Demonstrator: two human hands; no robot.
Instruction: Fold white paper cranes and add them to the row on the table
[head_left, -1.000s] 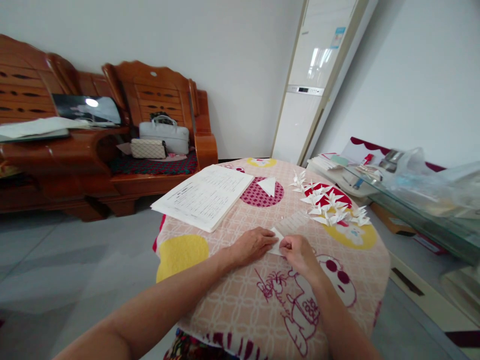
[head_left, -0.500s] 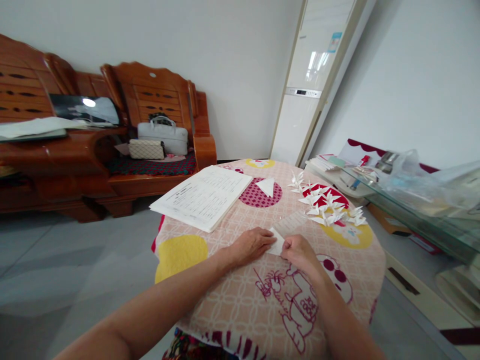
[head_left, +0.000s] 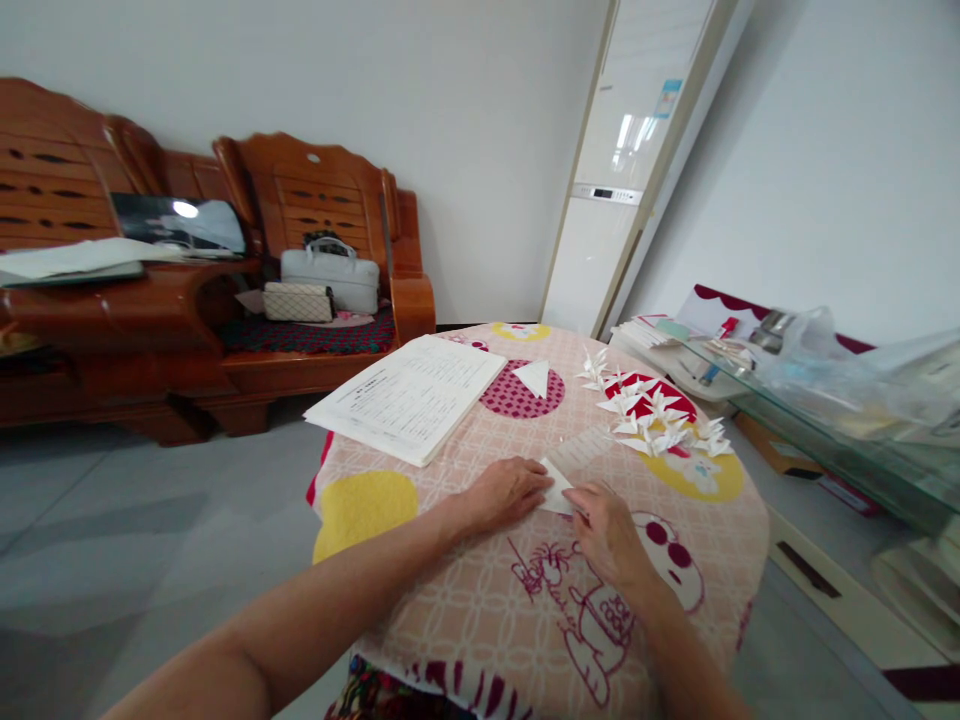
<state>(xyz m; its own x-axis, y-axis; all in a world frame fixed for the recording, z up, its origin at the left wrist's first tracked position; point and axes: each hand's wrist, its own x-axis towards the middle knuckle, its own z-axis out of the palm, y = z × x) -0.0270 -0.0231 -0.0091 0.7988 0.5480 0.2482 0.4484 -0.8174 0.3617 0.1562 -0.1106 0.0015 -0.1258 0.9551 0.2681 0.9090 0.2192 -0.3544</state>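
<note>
A small white folded paper (head_left: 556, 489) lies on the cloth-covered table in front of me. My left hand (head_left: 510, 492) rests on its left side, fingers stretched out flat and pressing it down. At the right edge, my right hand (head_left: 600, 520) has its fingers closed together on the paper, thumb side toward the fold. Just beyond, a loose printed strip of paper (head_left: 584, 450) lies flat. Farther back sits a white paper triangle (head_left: 533, 377). Several folded white paper cranes (head_left: 652, 412) are clustered at the right.
A stack of printed sheets (head_left: 409, 395) lies at the table's left. The tablecloth (head_left: 465, 610) hangs over the round edge. A glass-topped stand (head_left: 825, 410) with plastic bags is on the right. Wooden chairs (head_left: 322, 190) with bags stand behind left, a tall white air conditioner (head_left: 592, 250) behind.
My right hand has shifted slightly right and its fingers now extend more along the paper's edge. My left hand stays on the paper. The view has tilted a little.
</note>
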